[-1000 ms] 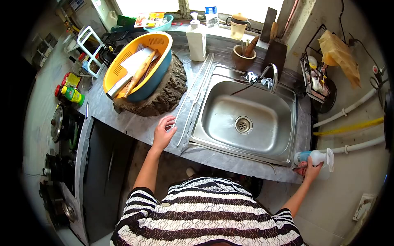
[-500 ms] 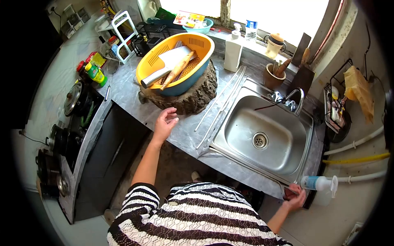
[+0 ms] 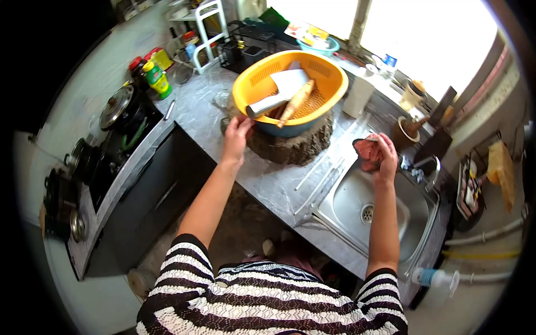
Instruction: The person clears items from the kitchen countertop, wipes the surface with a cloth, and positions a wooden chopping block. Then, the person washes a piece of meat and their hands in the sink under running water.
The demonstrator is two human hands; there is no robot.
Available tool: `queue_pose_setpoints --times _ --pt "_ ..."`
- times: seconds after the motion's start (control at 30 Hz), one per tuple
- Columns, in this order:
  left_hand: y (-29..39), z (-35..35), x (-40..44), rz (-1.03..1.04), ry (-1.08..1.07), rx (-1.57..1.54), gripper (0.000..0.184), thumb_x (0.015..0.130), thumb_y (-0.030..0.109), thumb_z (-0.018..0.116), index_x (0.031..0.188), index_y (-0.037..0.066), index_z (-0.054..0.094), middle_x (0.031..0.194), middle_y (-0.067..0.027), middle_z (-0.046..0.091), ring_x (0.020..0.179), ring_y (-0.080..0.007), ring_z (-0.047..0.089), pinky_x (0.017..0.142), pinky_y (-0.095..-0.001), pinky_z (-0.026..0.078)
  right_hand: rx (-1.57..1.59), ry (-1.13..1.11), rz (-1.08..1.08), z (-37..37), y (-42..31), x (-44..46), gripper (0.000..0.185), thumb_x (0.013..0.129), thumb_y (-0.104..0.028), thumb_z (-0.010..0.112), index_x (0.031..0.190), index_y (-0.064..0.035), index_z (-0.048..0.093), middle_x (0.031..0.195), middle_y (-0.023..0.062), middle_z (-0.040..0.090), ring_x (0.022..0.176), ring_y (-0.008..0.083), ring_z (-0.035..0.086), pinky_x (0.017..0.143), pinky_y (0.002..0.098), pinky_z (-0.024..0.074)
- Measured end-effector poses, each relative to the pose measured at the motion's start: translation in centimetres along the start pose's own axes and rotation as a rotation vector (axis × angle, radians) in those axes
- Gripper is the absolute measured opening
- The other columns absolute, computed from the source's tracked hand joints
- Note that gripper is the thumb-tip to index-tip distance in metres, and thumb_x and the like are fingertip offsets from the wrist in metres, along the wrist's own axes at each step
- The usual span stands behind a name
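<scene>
My left hand is at the near left rim of the yellow basin, fingers bent near the knife handle; whether it grips anything is unclear. In the basin lie a broad-bladed knife and a wooden rolling pin. The basin, with a blue one beneath it, rests on a thick wood stump. My right hand is closed on a reddish cloth, held above the sink's back left edge. Thin white strips lie between stump and sink.
A white pump bottle stands behind the strips. A clear bottle lies at the sink's right corner. Sauce bottles, a white rack and a lidded pot are at left. A clay pot sits behind the tap.
My right hand has moved from the counter's right corner up and left across the sink, with the reddish cloth in it. My left hand has reached the basin's rim. The view has turned left.
</scene>
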State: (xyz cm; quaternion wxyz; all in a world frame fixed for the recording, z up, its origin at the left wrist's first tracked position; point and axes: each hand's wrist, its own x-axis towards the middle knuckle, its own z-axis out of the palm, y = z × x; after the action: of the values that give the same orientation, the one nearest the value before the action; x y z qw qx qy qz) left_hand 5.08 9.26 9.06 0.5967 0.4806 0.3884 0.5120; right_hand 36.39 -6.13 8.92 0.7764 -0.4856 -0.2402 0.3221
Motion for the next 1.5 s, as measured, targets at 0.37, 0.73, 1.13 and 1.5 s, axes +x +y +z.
queue_pose_setpoints --times 0.37,0.73,1.13,1.5 --pt "0.4 1.0 1.7 0.08 0.096 -0.087 0.022 0.084 0.024 0.052 0.086 0.002 0.053 0.08 0.0002 0.053 0.074 -0.0065 0.045 0.067 -0.0215 0.038 -0.354 -0.381 0.15 10.0 1.8 14.6 0.028 0.081 -0.03 0.054 0.082 -0.0021 0.056 0.05 0.002 0.051 0.035 0.0092 0.046 0.032 0.0206 0.0362" --pt "0.8 1.1 2.3 0.099 0.152 -0.076 0.017 0.08 0.013 0.057 0.091 0.001 0.053 0.082 -0.0011 0.054 0.068 -0.0059 0.047 0.06 -0.0205 0.041 -0.448 -0.452 0.095 9.9 2.3 15.4 0.017 0.08 -0.015 0.049 0.079 0.001 0.054 0.047 0.0027 0.047 0.026 0.0096 0.037 0.024 0.0227 0.0261" --pt "6.8 -7.2 -4.7 0.071 0.198 -0.17 0.021 0.077 0.014 0.059 0.092 -0.001 0.054 0.08 -0.0009 0.054 0.073 -0.0057 0.049 0.065 -0.0208 0.04 -0.228 -0.526 0.114 18.1 -1.3 3.9 0.023 0.08 -0.011 0.054 0.099 0.0005 0.051 0.053 0.0003 0.052 0.03 0.0027 0.037 0.026 0.0159 0.0257" --pt "9.9 -24.0 -19.6 0.123 0.581 -0.156 0.022 0.074 0.009 0.059 0.094 0.0 0.055 0.081 -0.0003 0.055 0.072 -0.0063 0.05 0.065 -0.0209 0.04 -0.192 -0.878 0.281 29.9 7.0 -11.0 0.032 0.082 -0.01 0.049 0.111 0.0011 0.045 0.065 0.0078 0.056 0.03 0.0054 0.037 0.026 0.0181 0.0296"
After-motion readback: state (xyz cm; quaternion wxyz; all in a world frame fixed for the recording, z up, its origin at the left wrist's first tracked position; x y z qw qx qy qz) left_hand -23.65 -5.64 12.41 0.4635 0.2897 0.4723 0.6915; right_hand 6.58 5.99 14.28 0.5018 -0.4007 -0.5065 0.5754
